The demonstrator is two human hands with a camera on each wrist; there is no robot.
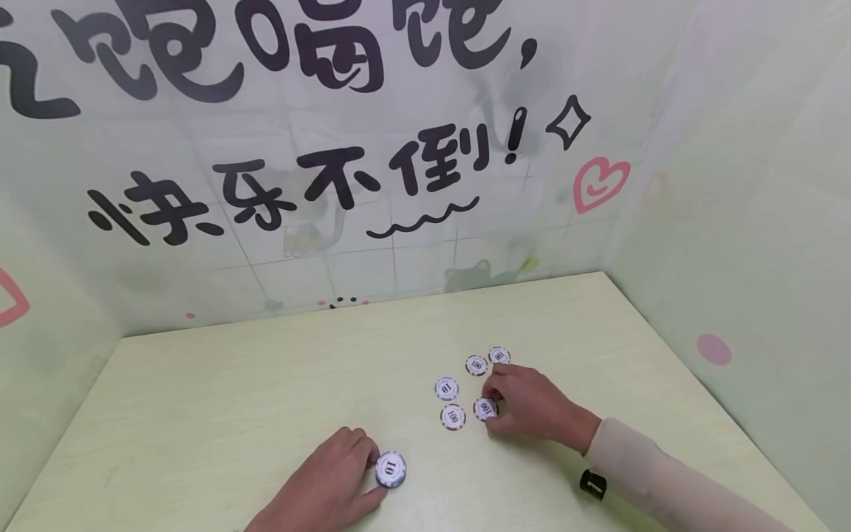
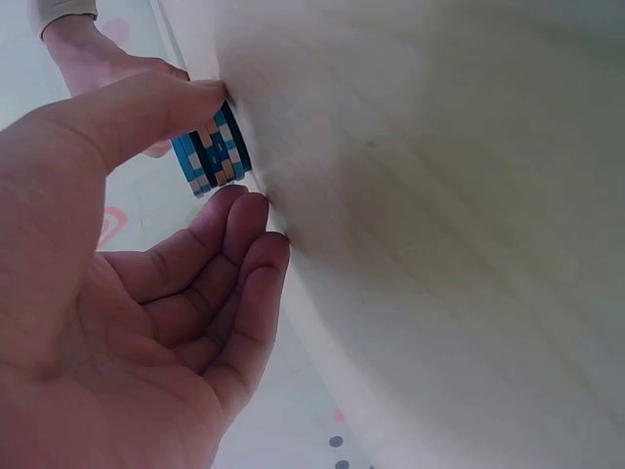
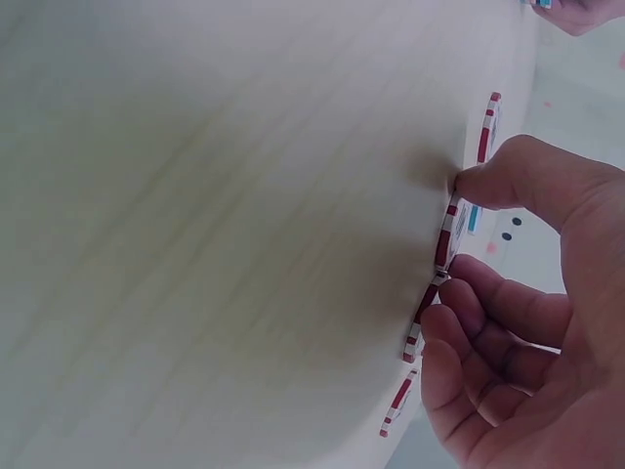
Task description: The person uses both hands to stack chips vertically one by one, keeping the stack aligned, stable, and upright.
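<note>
My left hand (image 1: 330,476) holds a short stack of blue-edged poker chips (image 1: 390,469) on the table between thumb and fingers; the top chip reads 10. In the left wrist view the thumb lies against one side of this stack (image 2: 213,156) and the fingertips are at the other. With thumb and fingers my right hand (image 1: 532,403) pinches the edges of a red-edged 100 chip (image 1: 486,408), which lies on the table. Beside it lie another 100 chip (image 1: 453,417) and a blue-edged 10 chip (image 1: 447,389). Farther back are two more 100 chips (image 1: 476,365), partly near the right knuckles.
The pale wooden table (image 1: 233,399) meets a printed wall sheet (image 1: 399,251) at its back edge, with side sheets left and right. A small black object with a white mark (image 1: 593,485) sits by the right sleeve (image 1: 625,451).
</note>
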